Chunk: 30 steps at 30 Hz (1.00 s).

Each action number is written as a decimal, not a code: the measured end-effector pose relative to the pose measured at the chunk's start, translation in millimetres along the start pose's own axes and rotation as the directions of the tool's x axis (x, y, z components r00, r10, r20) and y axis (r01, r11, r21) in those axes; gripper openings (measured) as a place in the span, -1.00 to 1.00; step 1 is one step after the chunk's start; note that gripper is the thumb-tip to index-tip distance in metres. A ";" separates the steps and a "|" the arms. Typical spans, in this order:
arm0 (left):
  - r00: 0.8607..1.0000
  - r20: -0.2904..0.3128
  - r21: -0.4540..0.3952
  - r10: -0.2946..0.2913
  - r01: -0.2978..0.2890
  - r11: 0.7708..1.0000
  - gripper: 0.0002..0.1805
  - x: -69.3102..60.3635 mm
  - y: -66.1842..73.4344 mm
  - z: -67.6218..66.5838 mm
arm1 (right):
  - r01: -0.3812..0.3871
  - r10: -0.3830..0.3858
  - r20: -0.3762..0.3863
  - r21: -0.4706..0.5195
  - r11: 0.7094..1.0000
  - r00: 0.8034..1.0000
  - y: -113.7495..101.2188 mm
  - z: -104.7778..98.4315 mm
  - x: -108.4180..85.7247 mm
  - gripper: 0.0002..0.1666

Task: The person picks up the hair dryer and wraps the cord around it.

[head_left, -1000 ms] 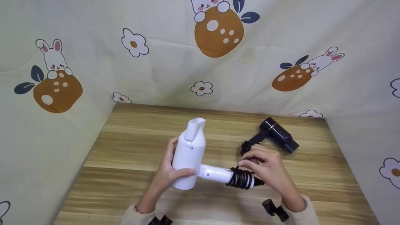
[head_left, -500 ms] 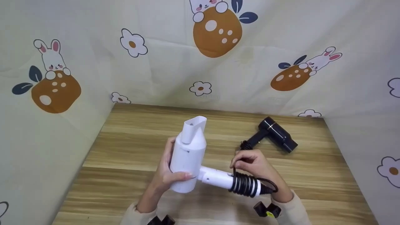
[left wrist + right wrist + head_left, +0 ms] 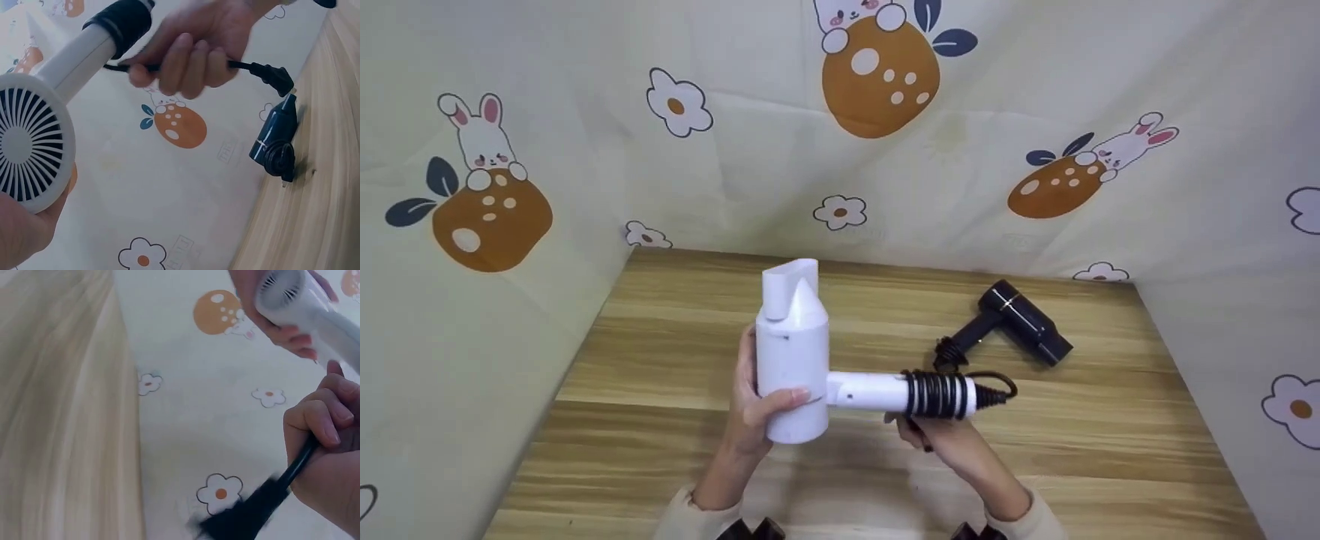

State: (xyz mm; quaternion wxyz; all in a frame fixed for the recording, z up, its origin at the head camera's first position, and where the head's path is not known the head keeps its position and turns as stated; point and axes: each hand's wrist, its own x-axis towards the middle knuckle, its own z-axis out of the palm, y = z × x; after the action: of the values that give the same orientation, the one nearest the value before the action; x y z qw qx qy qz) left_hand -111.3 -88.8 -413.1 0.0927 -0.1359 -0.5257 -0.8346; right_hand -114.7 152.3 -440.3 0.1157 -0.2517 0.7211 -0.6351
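A white hair dryer [image 3: 793,360] with a flat nozzle is held up over the table, its handle pointing right. My left hand [image 3: 754,401] grips its barrel, thumb across the front. Several turns of black cord [image 3: 937,394] are wound round the handle's end. Below the handle, my right hand [image 3: 949,442] is partly hidden by it. In the left wrist view the right hand [image 3: 194,50] curls its fingers round the free cord, and a plug [image 3: 273,77] sticks out past them. The right wrist view shows the plug [image 3: 247,509] blurred, hanging from the fist.
A black hair dryer [image 3: 1024,322] lies at the back right of the wooden table [image 3: 660,360], its cord bundled at the handle. Patterned cloth [image 3: 735,165] walls the table in at the back and sides.
My right hand has carried the cord from above the handle to beneath it. The white hair dryer has shifted up and left, and its handle now lies level.
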 end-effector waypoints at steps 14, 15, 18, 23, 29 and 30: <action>0.990 -0.142 0.198 0.008 0.021 0.980 -0.23 2.9 -1.5 1.7 | 0.119 -0.157 -0.053 -0.437 0.892 0.986 -11.6 25.1 -14.7 -0.80; 0.989 -0.149 0.205 -0.001 0.032 0.978 -0.23 3.0 -2.0 1.5 | 0.128 -0.174 -0.055 -0.478 0.869 0.983 -13.2 25.4 -15.4 -0.83; 0.987 -0.158 0.230 -0.012 0.049 0.972 -0.21 4.0 -2.5 1.3 | 0.144 -0.223 -0.060 -0.598 0.788 0.973 -18.5 25.0 -16.6 -0.90; 0.990 -0.141 0.329 0.015 0.033 0.944 -0.15 5.1 -4.0 -0.5 | 0.200 -0.356 -0.021 -0.797 0.570 0.934 -31.1 23.2 -18.6 -0.88; 0.997 -0.074 0.388 0.018 0.012 0.922 -0.08 6.1 -8.1 -4.0 | 0.255 -0.487 0.007 -0.858 0.445 0.873 -50.2 9.6 -18.6 -0.72; 0.998 -0.062 0.390 0.011 0.014 0.921 -0.08 6.3 -8.4 -4.5 | 0.261 -0.502 0.006 -0.859 0.441 0.865 -53.4 6.2 -18.3 -0.71</action>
State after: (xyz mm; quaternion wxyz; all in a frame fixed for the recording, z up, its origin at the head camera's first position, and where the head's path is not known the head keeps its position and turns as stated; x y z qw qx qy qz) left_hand -120.3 -89.4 -420.1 0.1337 -0.0882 -0.6784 -0.7170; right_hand -84.7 152.8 -392.1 -0.2581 -0.3504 0.8658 -0.2468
